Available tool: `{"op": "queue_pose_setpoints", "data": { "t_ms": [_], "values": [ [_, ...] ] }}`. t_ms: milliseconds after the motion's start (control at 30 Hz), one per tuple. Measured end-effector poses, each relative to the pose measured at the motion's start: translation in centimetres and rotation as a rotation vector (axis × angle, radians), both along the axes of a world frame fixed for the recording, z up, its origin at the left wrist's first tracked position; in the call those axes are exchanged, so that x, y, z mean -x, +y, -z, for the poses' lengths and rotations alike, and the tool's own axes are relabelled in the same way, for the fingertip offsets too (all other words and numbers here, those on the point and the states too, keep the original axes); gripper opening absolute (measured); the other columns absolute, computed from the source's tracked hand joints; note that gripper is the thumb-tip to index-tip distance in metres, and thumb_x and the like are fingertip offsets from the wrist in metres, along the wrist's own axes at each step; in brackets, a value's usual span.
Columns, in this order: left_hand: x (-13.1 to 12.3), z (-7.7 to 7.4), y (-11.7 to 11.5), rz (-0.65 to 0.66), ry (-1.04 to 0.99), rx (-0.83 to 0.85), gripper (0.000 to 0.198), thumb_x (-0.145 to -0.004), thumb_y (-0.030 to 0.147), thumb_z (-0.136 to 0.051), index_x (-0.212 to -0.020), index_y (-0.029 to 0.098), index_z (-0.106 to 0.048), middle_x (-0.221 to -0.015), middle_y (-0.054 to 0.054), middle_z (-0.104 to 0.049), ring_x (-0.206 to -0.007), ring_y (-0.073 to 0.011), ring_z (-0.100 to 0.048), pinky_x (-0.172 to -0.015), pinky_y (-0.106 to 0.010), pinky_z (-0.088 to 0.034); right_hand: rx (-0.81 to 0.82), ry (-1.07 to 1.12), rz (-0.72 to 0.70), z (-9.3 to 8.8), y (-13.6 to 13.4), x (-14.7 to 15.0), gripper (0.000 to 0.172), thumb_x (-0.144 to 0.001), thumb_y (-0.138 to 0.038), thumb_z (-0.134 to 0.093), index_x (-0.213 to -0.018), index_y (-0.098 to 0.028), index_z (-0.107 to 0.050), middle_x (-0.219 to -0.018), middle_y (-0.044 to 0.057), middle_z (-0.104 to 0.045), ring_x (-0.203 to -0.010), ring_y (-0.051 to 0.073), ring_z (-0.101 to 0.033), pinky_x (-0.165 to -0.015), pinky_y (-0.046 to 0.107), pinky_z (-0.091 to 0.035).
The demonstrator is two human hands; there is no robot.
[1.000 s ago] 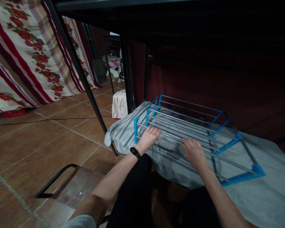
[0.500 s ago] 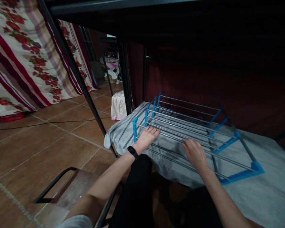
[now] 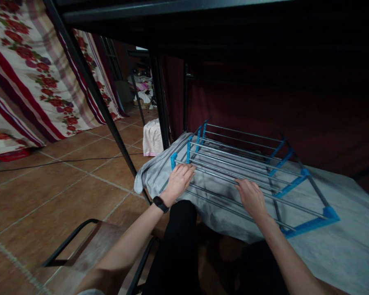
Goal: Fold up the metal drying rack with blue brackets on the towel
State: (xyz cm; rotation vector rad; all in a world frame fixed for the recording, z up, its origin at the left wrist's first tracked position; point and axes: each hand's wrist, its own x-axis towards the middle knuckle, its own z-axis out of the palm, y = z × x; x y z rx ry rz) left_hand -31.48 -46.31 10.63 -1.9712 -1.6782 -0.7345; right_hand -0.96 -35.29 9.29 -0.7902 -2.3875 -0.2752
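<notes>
A metal rack (image 3: 233, 162) with blue plastic joints lies on a grey sheet over a low bed. My left hand (image 3: 181, 180), with a black band on its wrist, rests over the rack's front rod near the left blue corner, its fingers bent round the rod. My right hand (image 3: 251, 197) closes on the same front rod farther right, around the middle. The undersides of both hands' fingers are hidden.
Black bed posts (image 3: 101, 102) and an upper frame bar (image 3: 172, 10) surround the bed. A floral curtain (image 3: 43, 78) hangs at the left. On the tiled floor stands a chair (image 3: 92, 246); a pink-white cloth (image 3: 153, 138) hangs by the far post.
My left hand has slid left along the front rod, closer to the blue corner. My right hand stays at nearly the same place on the rod.
</notes>
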Motion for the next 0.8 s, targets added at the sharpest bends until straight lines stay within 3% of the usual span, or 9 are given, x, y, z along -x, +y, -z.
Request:
{"op": "queue_pose_setpoints", "data": {
  "t_ms": [200, 267, 400, 600, 700, 800],
  "values": [
    [7.2, 4.0, -2.9, -0.49, -0.649, -0.077, 0.033, -0.093, 0.019, -0.038, -0.113, 0.017, -0.064, -0.111, -0.01, -0.067, -0.108, -0.0213, -0.061, -0.095, -0.035, -0.049, -0.013, 0.012, -0.011, 0.0, 0.0, 0.0, 0.023, -0.099, -0.027, -0.041, -0.113, -0.022, -0.057, -0.093, 0.006, -0.066, -0.086, 0.021, -0.061, -0.085, 0.034, -0.042],
    [9.1, 5.3, -3.1, -0.563, -0.808, -0.05, 0.033, -0.09, 0.018, -0.039, -0.11, 0.014, -0.065, -0.108, -0.01, -0.068, -0.104, -0.0215, -0.063, -0.093, -0.035, -0.05, -0.007, 0.016, -0.015, 0.0, 0.0, 0.0, 0.023, -0.099, -0.027, -0.041, -0.113, -0.022, -0.058, -0.094, 0.006, -0.066, -0.086, 0.021, -0.061, -0.085, 0.034, -0.042],
    [10.3, 6.7, -2.4, -0.455, -0.913, -0.027, 0.033, -0.087, 0.02, -0.045, -0.112, 0.013, -0.066, -0.111, -0.01, -0.069, -0.102, -0.0213, -0.064, -0.093, -0.034, -0.051, 0.004, 0.017, -0.007, 0.0, 0.0, 0.0, 0.022, -0.1, -0.029, -0.041, -0.111, -0.022, -0.058, -0.095, 0.006, -0.067, -0.085, 0.02, -0.06, -0.085, 0.033, -0.042],
    [8.5, 6.5, 0.5, -0.298, -0.97, 0.026, 0.042, -0.086, 0.019, -0.048, -0.126, 0.013, -0.06, -0.116, -0.012, -0.066, -0.102, -0.0197, -0.064, -0.092, -0.034, -0.052, -0.014, 0.02, 0.021, 0.2, 0.1, 0.0, 0.022, -0.1, -0.03, -0.042, -0.109, -0.021, -0.059, -0.096, 0.006, -0.067, -0.086, 0.02, -0.06, -0.084, 0.032, -0.042],
    [8.4, 6.9, 1.0, -0.334, -0.962, 0.032, 0.042, -0.085, 0.017, -0.047, -0.125, 0.011, -0.06, -0.118, -0.013, -0.065, -0.102, -0.0205, -0.064, -0.092, -0.034, -0.053, -0.018, 0.023, -0.004, 0.2, 0.1, -0.1, 0.022, -0.099, -0.03, -0.043, -0.11, -0.021, -0.06, -0.094, 0.006, -0.067, -0.085, 0.02, -0.061, -0.083, 0.032, -0.043],
    [9.2, 8.0, 0.5, -0.474, -0.898, 0.095, 0.042, -0.084, 0.013, -0.045, -0.123, 0.012, -0.062, -0.118, -0.012, -0.065, -0.104, -0.0214, -0.064, -0.096, -0.035, -0.051, -0.018, 0.025, -0.032, 0.4, 0.0, -0.2, 0.022, -0.099, -0.03, -0.044, -0.112, -0.021, -0.06, -0.094, 0.006, -0.068, -0.086, 0.02, -0.062, -0.085, 0.033, -0.044]
  ]
}}
